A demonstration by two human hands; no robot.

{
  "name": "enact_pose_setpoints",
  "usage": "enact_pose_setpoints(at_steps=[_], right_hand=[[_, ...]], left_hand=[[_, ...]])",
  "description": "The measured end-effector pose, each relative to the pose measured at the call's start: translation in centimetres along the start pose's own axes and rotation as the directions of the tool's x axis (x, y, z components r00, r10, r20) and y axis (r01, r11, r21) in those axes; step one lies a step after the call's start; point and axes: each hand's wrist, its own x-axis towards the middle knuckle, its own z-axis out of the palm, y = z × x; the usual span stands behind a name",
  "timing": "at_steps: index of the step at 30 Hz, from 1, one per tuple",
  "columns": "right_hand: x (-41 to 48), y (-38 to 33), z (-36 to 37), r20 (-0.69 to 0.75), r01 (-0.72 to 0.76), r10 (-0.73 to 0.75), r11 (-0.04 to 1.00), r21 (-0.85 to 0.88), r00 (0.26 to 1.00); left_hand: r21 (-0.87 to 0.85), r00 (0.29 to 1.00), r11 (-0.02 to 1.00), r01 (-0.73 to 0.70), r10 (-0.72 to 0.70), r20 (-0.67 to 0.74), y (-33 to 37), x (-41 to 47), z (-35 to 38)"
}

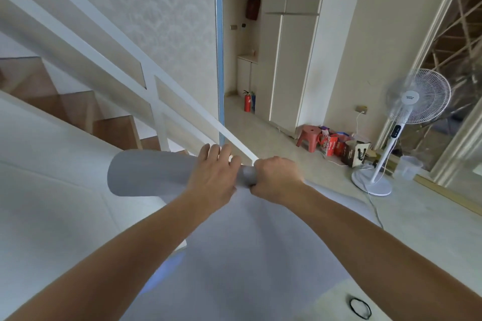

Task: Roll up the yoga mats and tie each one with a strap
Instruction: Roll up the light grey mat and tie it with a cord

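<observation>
Beside stairs, two hands (212,177) (276,180) gripping one grey mat (146,172), one black strap (350,306)

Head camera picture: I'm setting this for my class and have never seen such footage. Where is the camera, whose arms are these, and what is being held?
There is no machine here. A person wears one wide-angle camera on the head, looking forward and down, so the two bare arms are their own. The left hand lies over a partly rolled grey yoga mat, fingers bent across its top; the right hand grips the roll's right end. The mat's unrolled part stretches back toward the camera. A black loop, probably the strap, lies on the pale surface at lower right. Behind stand a white fan and a red stool; a staircase rises on the left.
</observation>
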Motion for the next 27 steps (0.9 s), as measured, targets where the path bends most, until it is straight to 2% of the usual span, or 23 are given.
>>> enact_pose_setpoints(at_steps=[1, 2, 5, 6, 8, 10, 11, 12, 14, 17, 19, 23, 26, 27], right_hand=[[-0.3, -0.1, 0.3, 0.015, 0.019, -0.019, 1.0, -0.004, 1.0], [-0.6, -0.1, 0.6, 0.031, 0.044, -0.044, 0.999, -0.01, 0.999], [-1.6, 0.3, 1.9, 0.073, 0.083, -0.082, 0.997, -0.008, 0.994], [-2.1, 0.6, 2.3, 0.072, 0.09, -0.089, 0.996, -0.013, 0.993], [-2.9, 1.1, 3.4, 0.074, 0.114, -0.111, 0.993, -0.03, 0.991], [-3.6, 1.6, 4.3, 0.055, 0.134, -0.131, 0.99, -0.046, 0.99], [-3.8, 1.9, 4.8, 0.007, 0.145, -0.145, 0.987, -0.064, 0.989], [-4.0, 2.1, 5.3, -0.071, 0.151, -0.158, 0.984, -0.095, 0.985], [-4.7, 1.9, 6.1, -0.146, 0.096, -0.116, 0.986, -0.138, 0.983], [-5.7, 0.6, 7.6, -0.135, 0.039, -0.048, 0.997, -0.069, 0.99], [-6.2, 0.3, 7.8, -0.134, -0.014, 0.01, 0.999, -0.031, 0.991], [-5.9, 2.0, 8.8, -0.181, 0.026, -0.02, 0.999, 0.027, 0.983], [-6.4, 2.4, 9.0, -0.097, 0.032, -0.032, 0.999, 0.007, 0.995], [-6.4, 2.4, 9.0, -0.02, 0.033, -0.033, 0.999, 0.024, 0.999]], left_hand=[[-0.018, 1.0, 1.0, 0.015, -0.015, 0.003, 0.6, -0.7, 0.7], [-0.059, 0.997, 0.998, 0.034, -0.029, 0.071, 1.2, -1.2, 1.2], [-0.256, 0.934, 0.961, 0.109, -0.011, 0.358, 2.0, -1.8, 1.3], [-0.352, 0.896, 0.925, 0.142, 0.03, 0.443, 2.0, -1.8, 1.2], [-0.516, 0.768, 0.816, 0.26, 0.149, 0.623, 2.0, -1.9, 1.2], [-0.581, 0.672, 0.721, 0.376, 0.219, 0.707, 2.1, -1.9, 2.0], [-0.591, 0.658, 0.694, 0.413, 0.221, 0.72, 2.4, -1.9, 2.2], [-0.592, 0.664, 0.686, 0.424, 0.209, 0.718, 2.7, -1.8, 2.4], [-0.576, 0.723, 0.723, 0.381, 0.155, 0.673, 3.6, -1.6, 2.7], [-0.485, 0.854, 0.851, 0.201, 0.089, 0.512, 5.7, -1.4, 2.5], [-0.404, 0.903, 0.907, 0.114, 0.075, 0.423, 6.7, -1.4, 2.1], [-0.327, 0.901, 0.941, 0.085, 0.068, 0.428, 6.6, -1.7, 1.6], [-0.246, 0.907, 0.966, 0.074, 0.038, 0.42, 6.4, -2.3, 2.1], [-0.224, 0.906, 0.972, 0.073, 0.029, 0.421, 6.6, -2.6, 2.3]])
